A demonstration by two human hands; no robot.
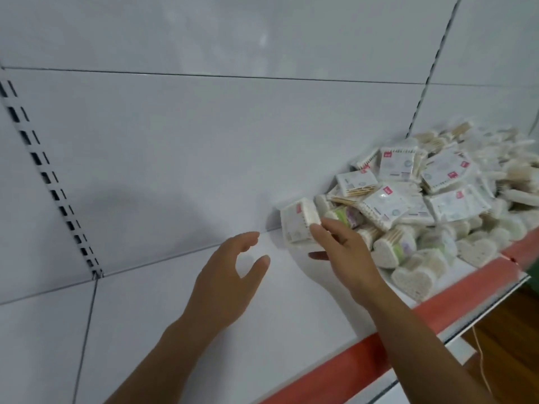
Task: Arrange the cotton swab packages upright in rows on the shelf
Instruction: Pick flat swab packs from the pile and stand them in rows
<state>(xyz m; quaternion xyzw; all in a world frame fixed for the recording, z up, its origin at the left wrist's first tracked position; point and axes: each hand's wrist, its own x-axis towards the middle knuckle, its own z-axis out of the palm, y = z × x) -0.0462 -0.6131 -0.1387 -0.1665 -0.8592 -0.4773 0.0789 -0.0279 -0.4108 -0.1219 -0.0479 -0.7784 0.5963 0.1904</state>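
Note:
One white cotton swab package (297, 224) stands upright against the back panel of the white shelf (180, 304). My right hand (341, 252) touches its right side with the fingertips, thumb low beneath it. My left hand (230, 266) hovers over the shelf just left of the package, fingers relaxed and spread, holding nothing. A loose heap of cotton swab packages (431, 205) lies to the right, some square and flat, some heart-shaped (414, 279), lying at all angles.
The shelf has a red front strip (388, 342) and a white back panel (175, 141) with slotted uprights (46, 176) at left and right. A wooden floor (516, 339) shows below at the right.

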